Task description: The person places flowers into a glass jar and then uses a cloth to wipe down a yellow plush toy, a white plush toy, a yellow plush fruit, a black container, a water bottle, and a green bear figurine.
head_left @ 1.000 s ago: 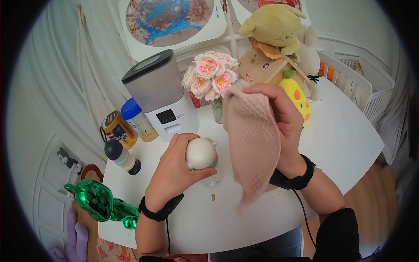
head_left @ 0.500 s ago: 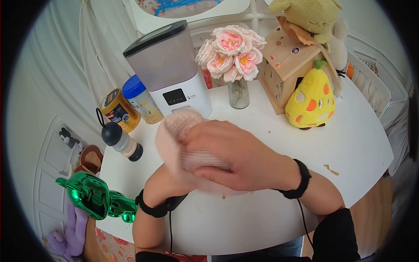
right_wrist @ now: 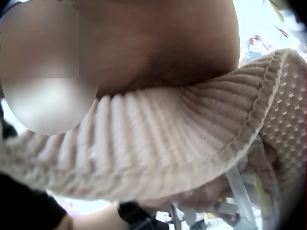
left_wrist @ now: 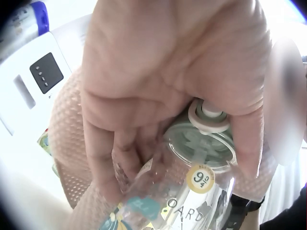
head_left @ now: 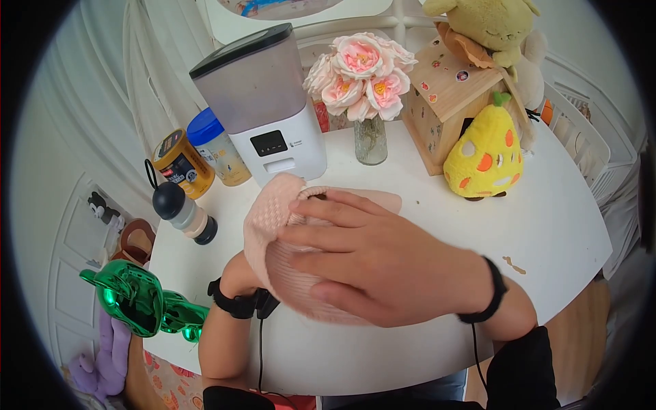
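A pink textured cloth (head_left: 273,219) drapes over the top of a clear bottle, which it hides in the head view. In the left wrist view my left hand (left_wrist: 168,72) grips the bottle (left_wrist: 187,191) around its green collar, and the cloth (left_wrist: 67,143) hangs behind the fingers. My right hand (head_left: 383,260) lies over the cloth with its fingers extended, pressing on it. Ribbed cloth (right_wrist: 144,143) fills much of the right wrist view beneath my right hand (right_wrist: 168,43), with part of the bottle (right_wrist: 244,191) below its edge.
Behind the hands stand a white dispenser (head_left: 283,147), a flower vase (head_left: 371,143) and a wooden house (head_left: 437,102) beside a yellow plush (head_left: 485,154). On the left are two tubs, a small dark-capped bottle (head_left: 184,212) and a shiny green figure (head_left: 130,297).
The right hand has brought the cloth leftward and down onto the bottle in the left hand. Its fingers have since spread out over the cloth. The head view has shifted too.
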The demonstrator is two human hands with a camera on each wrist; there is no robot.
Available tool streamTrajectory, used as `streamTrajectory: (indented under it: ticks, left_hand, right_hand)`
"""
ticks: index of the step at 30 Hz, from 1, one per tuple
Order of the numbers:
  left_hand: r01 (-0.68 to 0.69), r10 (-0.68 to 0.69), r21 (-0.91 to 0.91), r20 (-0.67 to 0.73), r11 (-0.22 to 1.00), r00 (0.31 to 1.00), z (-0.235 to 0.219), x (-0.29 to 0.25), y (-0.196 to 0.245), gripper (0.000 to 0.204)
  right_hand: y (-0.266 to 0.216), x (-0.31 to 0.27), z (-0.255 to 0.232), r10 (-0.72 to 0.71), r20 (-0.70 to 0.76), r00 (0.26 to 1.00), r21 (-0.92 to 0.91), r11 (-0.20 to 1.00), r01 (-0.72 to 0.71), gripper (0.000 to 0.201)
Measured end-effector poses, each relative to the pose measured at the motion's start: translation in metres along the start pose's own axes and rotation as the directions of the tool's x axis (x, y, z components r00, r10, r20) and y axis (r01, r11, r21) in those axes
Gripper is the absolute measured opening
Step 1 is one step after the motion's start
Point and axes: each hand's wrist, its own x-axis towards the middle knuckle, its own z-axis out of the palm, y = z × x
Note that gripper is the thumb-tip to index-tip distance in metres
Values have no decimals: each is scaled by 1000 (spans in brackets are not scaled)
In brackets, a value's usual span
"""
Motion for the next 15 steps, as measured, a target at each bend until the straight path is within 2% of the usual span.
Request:
streamTrajectory:
  ticks: [2,3,4,6,7,8,10,14,15]
  left_hand:
    - [21,-22,-40,-21,999,1000,2,-4,-1,69]
    - [30,-32,-56,-31,998,999,2,-6,-1,69]
    - [37,-40,-70,-41,997,998,1,-8,0,69]
    - [54,-60,-100,-63,993,996,0,-11,1,69]
    - [65,-74,-118,-70,991,995,1,-13,1,69]
    - [77,-88,-137,-76,988,993,2,-14,1,70]
    - [94,-109,-173,-79,980,991,6,-14,2,70]
    - [115,-135,-233,-73,966,988,9,-9,11,70]
    - [118,-140,-243,-74,963,987,9,-7,14,70]
  right_hand:
    - [12,-4,-12,-119,-38,992,302,945,125,25]
    - [9,-5,-26,8,8,1000,474,881,-11,22]
    - [7,-6,-35,4,11,1000,474,881,-8,22]
    - [3,-7,-48,153,94,984,381,908,-177,23]
    - [0,-5,-54,201,134,970,257,939,-230,36]
    - [0,-5,-49,202,139,969,261,937,-233,36]
    - [0,-4,-31,210,98,973,93,971,-219,43]
    - [6,0,1,194,10,981,44,980,-194,46]
    - [9,-1,9,145,-99,985,43,989,-141,41]
